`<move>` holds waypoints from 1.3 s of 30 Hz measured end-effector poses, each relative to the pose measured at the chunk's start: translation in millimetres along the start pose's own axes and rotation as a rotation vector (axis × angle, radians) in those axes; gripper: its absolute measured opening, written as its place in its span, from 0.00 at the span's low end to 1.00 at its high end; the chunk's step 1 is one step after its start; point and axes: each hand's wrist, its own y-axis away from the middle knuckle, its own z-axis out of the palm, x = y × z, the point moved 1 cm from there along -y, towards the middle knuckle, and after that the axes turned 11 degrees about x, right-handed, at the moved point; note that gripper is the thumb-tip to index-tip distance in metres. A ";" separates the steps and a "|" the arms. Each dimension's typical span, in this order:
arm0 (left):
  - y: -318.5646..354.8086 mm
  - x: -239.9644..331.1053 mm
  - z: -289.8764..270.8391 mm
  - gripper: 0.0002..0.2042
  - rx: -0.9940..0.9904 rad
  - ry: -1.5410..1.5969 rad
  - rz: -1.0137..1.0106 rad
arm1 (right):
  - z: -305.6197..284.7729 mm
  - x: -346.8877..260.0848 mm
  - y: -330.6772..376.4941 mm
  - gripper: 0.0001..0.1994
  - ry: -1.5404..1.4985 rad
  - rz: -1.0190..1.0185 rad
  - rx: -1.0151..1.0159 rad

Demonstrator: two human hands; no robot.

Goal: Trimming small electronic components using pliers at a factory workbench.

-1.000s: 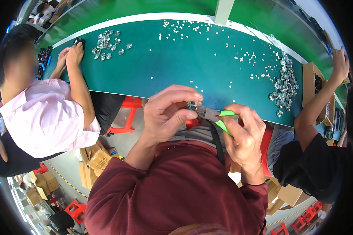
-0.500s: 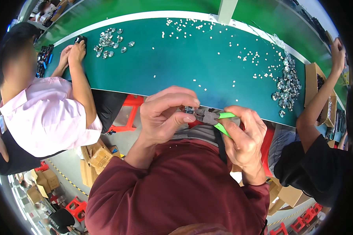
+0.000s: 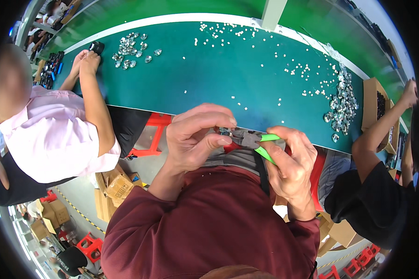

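My right hand [image 3: 291, 160] grips a pair of cutting pliers [image 3: 251, 140] by its bright green handles, the jaws aimed left. Between thumb and fingers of my left hand [image 3: 198, 137] is a small clear, shiny round part [image 3: 225, 131], much like the ones on the table. The jaws meet this part at its right side; whether they close on it is hidden by the fingertips. Both hands hover just off the near edge of the green table [image 3: 153, 90], above my lap.
Shiny round parts lie in a heap [image 3: 343, 100] on the right and a smaller group [image 3: 130, 49] at the far left. Small white pieces [image 3: 302, 69] are scattered across the table. A cardboard box [image 3: 371, 102] stands at its right end. Co-workers sit on both sides.
My hands, the pliers and the small part hold nearly the same position. The view shifts slightly. On the left the co-worker's head leans back; on the right a co-worker's raised hand comes lower.
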 end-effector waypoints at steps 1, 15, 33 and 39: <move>-0.3 -1.0 -0.3 0.16 0.001 -0.001 0.000 | 0.2 0.4 -0.5 0.13 -0.003 0.000 -0.005; -2.1 -1.8 -2.7 0.14 0.000 -0.041 -0.061 | 2.2 10.1 -0.8 0.15 -0.042 -0.001 -0.008; -2.0 -11.8 2.3 0.16 0.061 -0.047 -0.007 | 3.6 15.3 6.6 0.12 -0.076 0.069 0.027; -4.6 -13.6 -0.6 0.17 0.017 -0.053 0.000 | 6.6 14.3 8.0 0.12 -0.045 0.056 0.041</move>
